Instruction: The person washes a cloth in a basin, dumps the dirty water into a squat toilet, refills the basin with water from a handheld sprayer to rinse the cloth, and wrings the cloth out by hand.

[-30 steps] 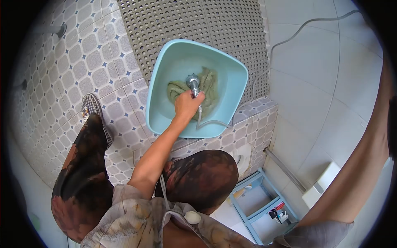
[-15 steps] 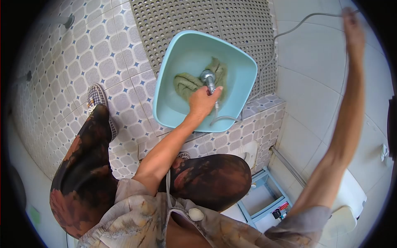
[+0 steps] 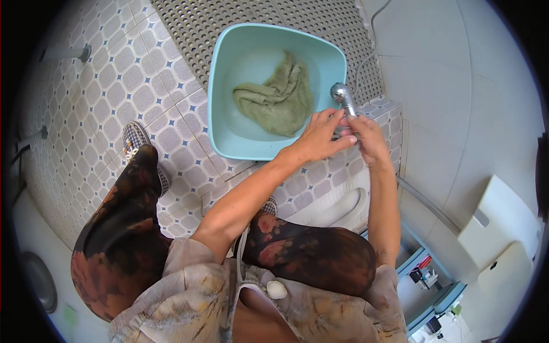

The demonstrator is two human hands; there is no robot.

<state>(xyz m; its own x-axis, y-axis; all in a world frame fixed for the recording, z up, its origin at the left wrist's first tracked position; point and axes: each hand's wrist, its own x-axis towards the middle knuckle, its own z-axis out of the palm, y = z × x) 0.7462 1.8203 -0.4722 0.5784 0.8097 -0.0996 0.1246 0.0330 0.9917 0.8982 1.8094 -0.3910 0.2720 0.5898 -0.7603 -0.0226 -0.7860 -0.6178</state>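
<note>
A chrome shower head (image 3: 341, 93) is just past the right rim of a light blue basin (image 3: 220, 114), its head pointing up and away. My right hand (image 3: 370, 137) is closed around its handle. My left hand (image 3: 321, 137) is right beside it over the basin's near right corner, thumb and fingers apart and fingertips close to the handle; whether they touch it is hard to see. A wet green cloth (image 3: 277, 100) lies bunched in shallow water in the basin.
A grey perforated mat (image 3: 229, 20) lies beyond the basin on patterned tiles (image 3: 171, 120). The shower hose (image 3: 373, 34) runs along the white wall at right. A blue shelf unit (image 3: 412, 260) with small items stands near my right knee. A metal pipe (image 3: 429, 203) follows the wall.
The shower head has moved from over the cloth to the basin's right edge. My right hand has come down from the hose at upper right to the handle, and my left hand has loosened.
</note>
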